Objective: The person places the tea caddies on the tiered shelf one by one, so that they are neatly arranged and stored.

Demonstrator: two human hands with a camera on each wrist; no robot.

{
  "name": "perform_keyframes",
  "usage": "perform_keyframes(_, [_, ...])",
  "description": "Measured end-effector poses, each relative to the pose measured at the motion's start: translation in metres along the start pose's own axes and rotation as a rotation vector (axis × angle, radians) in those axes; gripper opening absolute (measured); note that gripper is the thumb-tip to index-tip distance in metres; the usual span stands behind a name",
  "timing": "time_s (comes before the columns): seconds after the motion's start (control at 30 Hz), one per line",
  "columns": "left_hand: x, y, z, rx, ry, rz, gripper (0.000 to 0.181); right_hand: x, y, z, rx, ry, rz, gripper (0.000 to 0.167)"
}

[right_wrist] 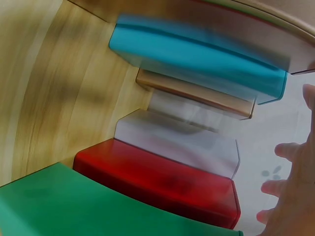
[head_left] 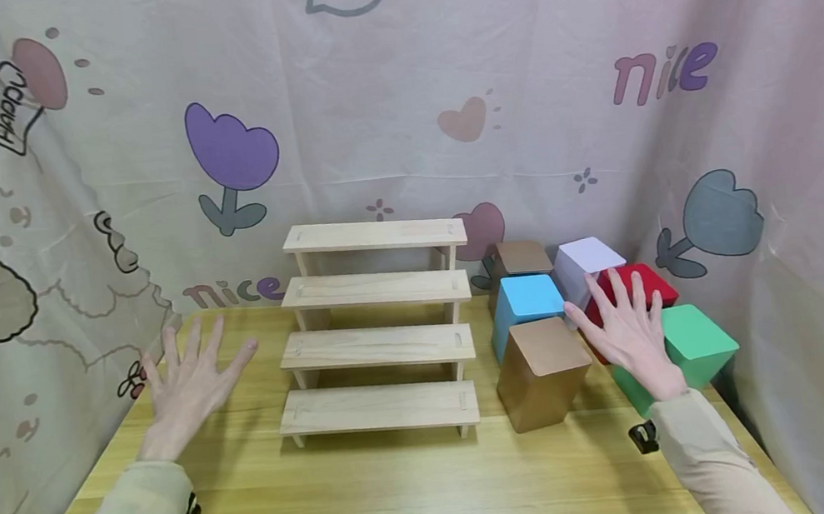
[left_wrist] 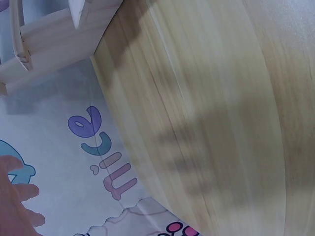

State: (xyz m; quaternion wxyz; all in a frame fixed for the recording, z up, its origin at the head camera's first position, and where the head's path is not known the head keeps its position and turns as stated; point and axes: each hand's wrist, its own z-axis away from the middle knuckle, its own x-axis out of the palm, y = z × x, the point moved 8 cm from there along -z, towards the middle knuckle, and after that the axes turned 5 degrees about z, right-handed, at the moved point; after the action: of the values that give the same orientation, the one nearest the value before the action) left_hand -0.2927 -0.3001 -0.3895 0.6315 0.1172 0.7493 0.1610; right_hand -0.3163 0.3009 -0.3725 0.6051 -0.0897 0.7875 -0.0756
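Observation:
My left hand hovers with spread fingers over the table's left side, holding nothing; its fingers show at the lower left of the left wrist view. My right hand, also spread and holding nothing, is above several coloured boxes. Around it stand a red box, a green box, a lavender box, a blue box, a front brown box and a rear brown box. Between the hands stands a pale wooden stepped shelf with several tiers.
The wooden table carries the shelf and boxes. A printed cloth with flowers and lettering hangs behind the table and along both sides. The boxes stand close together to the right of the shelf.

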Motion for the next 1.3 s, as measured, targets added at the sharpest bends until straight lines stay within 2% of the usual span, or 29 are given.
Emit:
perform_keyframes(0.43, [-0.001, 0.0, 0.005, 0.003, 0.008, -0.007, 0.085, 0.0, -0.003, 0.002, -0.014, -0.003, 0.0, 0.083])
perform_keyframes(0.73, [0.001, 0.007, 0.011, 0.019, 0.009, 0.024, 0.084, -0.004, -0.007, 0.007, -0.056, 0.034, -0.045, 0.08])
perform_keyframes(0.93, [0.005, 0.015, 0.015, 0.029, 0.004, 0.036, 0.083, -0.007, -0.01, 0.01, -0.104, 0.062, -0.122, 0.077])
perform_keyframes(1.03, [0.007, 0.017, 0.018, 0.028, 0.009, 0.034, 0.082, -0.006, -0.011, 0.012, -0.118, 0.049, -0.183, 0.075])
perform_keyframes(1.17, [0.01, 0.016, 0.023, 0.029, 0.024, 0.056, 0.082, -0.001, -0.012, 0.013, -0.132, 0.017, -0.292, 0.071])
perform_keyframes(1.3, [0.016, 0.012, 0.029, 0.015, 0.022, 0.081, 0.081, 0.0, -0.015, 0.015, -0.171, 0.036, -0.392, 0.062])
